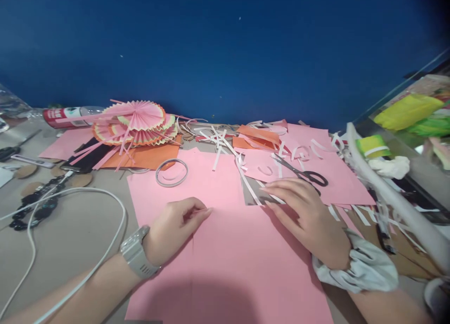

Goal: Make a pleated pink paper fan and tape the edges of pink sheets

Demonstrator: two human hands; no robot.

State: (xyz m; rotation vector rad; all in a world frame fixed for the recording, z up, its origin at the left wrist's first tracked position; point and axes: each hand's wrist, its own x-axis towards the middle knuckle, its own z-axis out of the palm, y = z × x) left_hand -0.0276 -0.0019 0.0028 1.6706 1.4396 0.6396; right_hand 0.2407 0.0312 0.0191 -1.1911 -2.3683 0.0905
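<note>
A large pink paper sheet (225, 249) lies flat in front of me. My left hand (176, 228), a grey watch on its wrist, rests on the sheet's left part with the fingers curled in and the fingertips pressing the paper near a crease. My right hand (305, 218), a grey scrunchie on its wrist, lies flat on the sheet's right edge with the fingers stretched out, touching a white paper strip (253, 190). Black-handled scissors (302, 173) lie just beyond the right hand on another pink sheet.
Pleated pink paper fans (137, 122) sit on orange paper at the back left, beside a lying bottle (70, 116). A tape ring (171, 172), several white paper scraps (218, 143), a white cable (70, 221) and a glass-edged shelf (404, 122) surround the sheet. A blue wall stands behind.
</note>
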